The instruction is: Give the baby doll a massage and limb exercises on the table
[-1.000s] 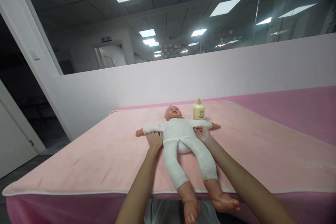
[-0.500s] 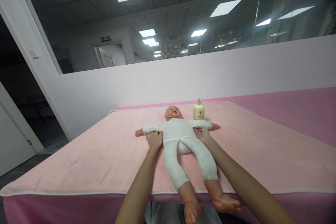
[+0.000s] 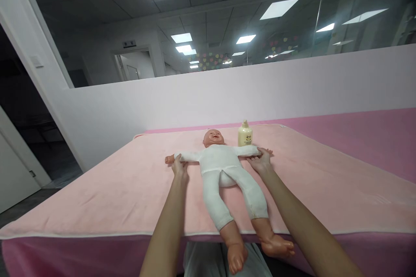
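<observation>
A baby doll in a white cloth body lies on its back, arms spread, its bare feet hanging over the near table edge. My left hand grips the doll's arm on the left, near the wrist, with the thumb on top. On the other side, my right hand holds the opposite arm close to its wrist, partly covering the doll's hand. Just behind that arm stands a pale yellow pump bottle with a printed front.
A pink blanket covers the padded table, whose pink edge faces me. Behind it rises a white half wall with a window above. A doorway and a white door are on the left.
Both my hands have moved outward from beside the doll's torso to its wrists and have taken hold of its arms. The doll and bottle keep their places.
</observation>
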`<action>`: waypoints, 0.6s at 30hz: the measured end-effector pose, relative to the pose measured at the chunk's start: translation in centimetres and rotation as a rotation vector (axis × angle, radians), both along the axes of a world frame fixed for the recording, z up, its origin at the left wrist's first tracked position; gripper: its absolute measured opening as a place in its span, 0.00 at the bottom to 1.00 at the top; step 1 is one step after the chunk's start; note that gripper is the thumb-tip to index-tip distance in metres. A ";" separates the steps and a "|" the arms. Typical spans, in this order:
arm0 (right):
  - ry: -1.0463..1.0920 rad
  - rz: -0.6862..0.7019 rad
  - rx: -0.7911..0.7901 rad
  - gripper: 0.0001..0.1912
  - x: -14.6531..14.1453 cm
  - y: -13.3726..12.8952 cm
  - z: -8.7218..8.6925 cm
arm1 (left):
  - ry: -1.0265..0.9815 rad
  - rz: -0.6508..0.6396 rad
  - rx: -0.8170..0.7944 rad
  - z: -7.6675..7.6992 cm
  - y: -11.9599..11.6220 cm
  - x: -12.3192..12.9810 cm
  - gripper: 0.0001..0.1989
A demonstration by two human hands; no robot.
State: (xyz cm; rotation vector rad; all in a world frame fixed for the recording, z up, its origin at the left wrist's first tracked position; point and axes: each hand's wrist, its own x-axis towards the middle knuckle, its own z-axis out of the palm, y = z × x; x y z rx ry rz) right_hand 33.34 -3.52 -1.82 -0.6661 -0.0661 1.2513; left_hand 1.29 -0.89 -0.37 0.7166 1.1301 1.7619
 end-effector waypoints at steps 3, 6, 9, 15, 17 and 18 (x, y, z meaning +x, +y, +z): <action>-0.001 0.018 0.029 0.07 0.2 -0.1 0.2 | -0.279 -0.130 -0.015 0.2 0.0 -0.6 0.07; -0.030 0.020 0.036 0.06 0.0 -0.1 0.4 | -0.276 -0.108 0.036 0.2 -0.2 -0.5 0.09; -0.048 0.006 -0.009 0.06 -0.3 0.0 0.6 | -0.228 -0.040 0.064 0.1 -0.2 0.1 0.13; -0.077 0.013 -0.059 0.06 -0.2 0.5 0.2 | -0.133 0.010 0.060 -0.3 0.1 0.6 0.16; -0.084 0.026 -0.043 0.07 -0.1 0.5 0.0 | -0.130 0.007 0.068 -0.3 0.0 0.6 0.17; -0.094 0.026 -0.033 0.08 -0.1 0.5 -0.2 | -0.134 0.006 0.071 -0.3 -0.1 0.6 0.17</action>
